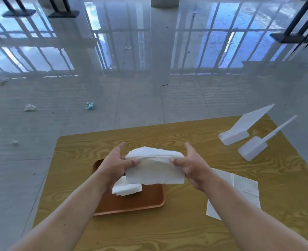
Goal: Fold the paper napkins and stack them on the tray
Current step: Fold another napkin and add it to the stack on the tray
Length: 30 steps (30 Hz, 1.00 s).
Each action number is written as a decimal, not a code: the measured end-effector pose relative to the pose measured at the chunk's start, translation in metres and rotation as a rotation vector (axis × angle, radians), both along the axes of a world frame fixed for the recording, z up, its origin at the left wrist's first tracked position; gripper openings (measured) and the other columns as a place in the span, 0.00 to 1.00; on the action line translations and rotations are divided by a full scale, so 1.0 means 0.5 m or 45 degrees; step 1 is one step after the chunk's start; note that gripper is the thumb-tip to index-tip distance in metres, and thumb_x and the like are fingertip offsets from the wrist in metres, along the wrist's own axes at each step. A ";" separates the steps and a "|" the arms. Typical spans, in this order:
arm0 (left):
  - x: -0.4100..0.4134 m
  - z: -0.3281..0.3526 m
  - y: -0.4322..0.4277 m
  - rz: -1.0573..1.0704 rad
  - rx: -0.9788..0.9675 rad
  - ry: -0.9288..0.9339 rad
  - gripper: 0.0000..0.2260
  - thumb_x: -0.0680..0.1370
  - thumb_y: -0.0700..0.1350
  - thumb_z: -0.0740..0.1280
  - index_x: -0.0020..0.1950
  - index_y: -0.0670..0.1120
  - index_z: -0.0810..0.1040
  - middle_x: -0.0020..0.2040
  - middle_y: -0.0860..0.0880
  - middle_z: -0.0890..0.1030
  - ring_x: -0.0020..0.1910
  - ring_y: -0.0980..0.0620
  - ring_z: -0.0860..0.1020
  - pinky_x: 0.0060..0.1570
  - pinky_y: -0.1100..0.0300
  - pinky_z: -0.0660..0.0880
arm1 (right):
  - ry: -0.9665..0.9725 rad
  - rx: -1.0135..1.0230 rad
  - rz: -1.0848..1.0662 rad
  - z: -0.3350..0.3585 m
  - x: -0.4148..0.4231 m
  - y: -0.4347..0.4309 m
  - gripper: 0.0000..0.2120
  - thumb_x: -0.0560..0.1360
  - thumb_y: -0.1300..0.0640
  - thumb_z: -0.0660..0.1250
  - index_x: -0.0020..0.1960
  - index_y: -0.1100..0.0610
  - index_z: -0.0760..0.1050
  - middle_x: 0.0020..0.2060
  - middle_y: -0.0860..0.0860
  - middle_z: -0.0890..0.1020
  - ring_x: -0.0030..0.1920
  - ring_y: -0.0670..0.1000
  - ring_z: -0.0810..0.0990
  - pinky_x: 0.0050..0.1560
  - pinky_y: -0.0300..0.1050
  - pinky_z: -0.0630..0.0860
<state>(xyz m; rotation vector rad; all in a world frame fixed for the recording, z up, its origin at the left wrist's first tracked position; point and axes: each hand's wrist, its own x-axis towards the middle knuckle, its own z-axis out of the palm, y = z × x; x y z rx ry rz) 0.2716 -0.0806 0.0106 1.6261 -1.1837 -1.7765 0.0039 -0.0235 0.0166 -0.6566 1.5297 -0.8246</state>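
Observation:
A white paper napkin [155,169], bent over along a fold, hangs in the air above the tray. My left hand [116,163] pinches its left end and my right hand [193,165] pinches its right end. Below it lies a brown tray [131,203] on the wooden table, holding a small stack of folded napkins [127,188] partly hidden by my left wrist and the held napkin. An unfolded napkin [240,189] lies flat on the table to the right, partly under my right forearm.
Two white plastic scoop-like tools, one [243,127] behind the other [263,142], lie at the table's far right. The wooden table [185,138] ends just beyond my hands. Crumpled scraps [29,107] lie on the glossy floor to the left.

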 end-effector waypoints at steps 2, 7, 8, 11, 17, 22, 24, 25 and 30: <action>0.004 -0.001 -0.002 -0.030 -0.049 -0.048 0.49 0.67 0.46 0.81 0.84 0.54 0.60 0.50 0.43 0.89 0.57 0.42 0.86 0.67 0.39 0.77 | -0.002 -0.054 0.071 0.005 0.008 -0.001 0.51 0.71 0.59 0.77 0.85 0.44 0.51 0.78 0.61 0.64 0.73 0.60 0.72 0.73 0.62 0.72; 0.004 0.015 -0.011 -0.063 -0.178 -0.150 0.17 0.75 0.39 0.79 0.60 0.53 0.83 0.50 0.38 0.88 0.55 0.38 0.86 0.56 0.37 0.84 | 0.426 -0.124 0.277 0.022 0.017 -0.006 0.30 0.75 0.57 0.73 0.75 0.45 0.72 0.55 0.52 0.82 0.52 0.50 0.81 0.52 0.45 0.80; 0.003 0.018 -0.014 -0.079 -0.216 -0.193 0.13 0.76 0.39 0.78 0.56 0.53 0.85 0.49 0.40 0.88 0.54 0.38 0.86 0.54 0.37 0.84 | 0.517 -0.139 0.317 0.023 0.017 -0.007 0.25 0.76 0.58 0.72 0.72 0.46 0.75 0.53 0.49 0.82 0.50 0.48 0.81 0.46 0.41 0.77; 0.000 0.029 -0.019 -0.182 -0.376 -0.386 0.06 0.76 0.42 0.78 0.48 0.53 0.86 0.44 0.51 0.89 0.50 0.45 0.85 0.52 0.42 0.84 | 0.754 -0.174 0.433 0.027 0.015 -0.011 0.15 0.78 0.59 0.67 0.62 0.48 0.81 0.49 0.46 0.82 0.46 0.46 0.80 0.38 0.38 0.72; -0.013 0.052 -0.030 -0.351 -0.772 -0.767 0.03 0.78 0.51 0.74 0.45 0.58 0.84 0.50 0.60 0.83 0.55 0.54 0.77 0.54 0.55 0.73 | 1.181 -0.251 0.611 0.029 0.000 -0.004 0.10 0.78 0.55 0.62 0.51 0.50 0.82 0.52 0.48 0.80 0.54 0.52 0.75 0.53 0.46 0.72; -0.038 0.052 -0.032 -0.192 -0.851 -0.902 0.13 0.79 0.55 0.72 0.60 0.53 0.79 0.64 0.51 0.78 0.69 0.46 0.71 0.63 0.54 0.67 | 0.752 -0.139 0.594 0.033 -0.007 -0.004 0.07 0.79 0.53 0.67 0.45 0.52 0.83 0.38 0.47 0.83 0.33 0.43 0.76 0.36 0.40 0.74; -0.047 0.045 -0.023 -0.078 -0.766 -0.915 0.26 0.76 0.62 0.72 0.69 0.51 0.73 0.70 0.48 0.75 0.73 0.44 0.69 0.66 0.49 0.69 | 0.232 -0.058 0.342 0.035 -0.004 -0.003 0.05 0.81 0.56 0.69 0.50 0.55 0.84 0.41 0.49 0.86 0.41 0.44 0.82 0.46 0.42 0.80; -0.051 0.043 -0.019 -0.053 -0.692 -0.913 0.32 0.75 0.67 0.71 0.72 0.51 0.70 0.72 0.47 0.74 0.73 0.43 0.70 0.67 0.47 0.70 | -0.025 -0.036 0.201 0.034 -0.003 -0.003 0.05 0.81 0.58 0.69 0.53 0.58 0.83 0.46 0.51 0.87 0.48 0.49 0.85 0.56 0.48 0.82; -0.068 0.055 0.005 -0.274 -0.026 -0.683 0.53 0.62 0.86 0.55 0.76 0.50 0.67 0.52 0.51 0.87 0.43 0.51 0.84 0.39 0.55 0.79 | -0.733 -0.019 -0.166 0.039 0.009 0.006 0.07 0.83 0.62 0.66 0.59 0.61 0.78 0.52 0.57 0.87 0.57 0.58 0.86 0.64 0.58 0.81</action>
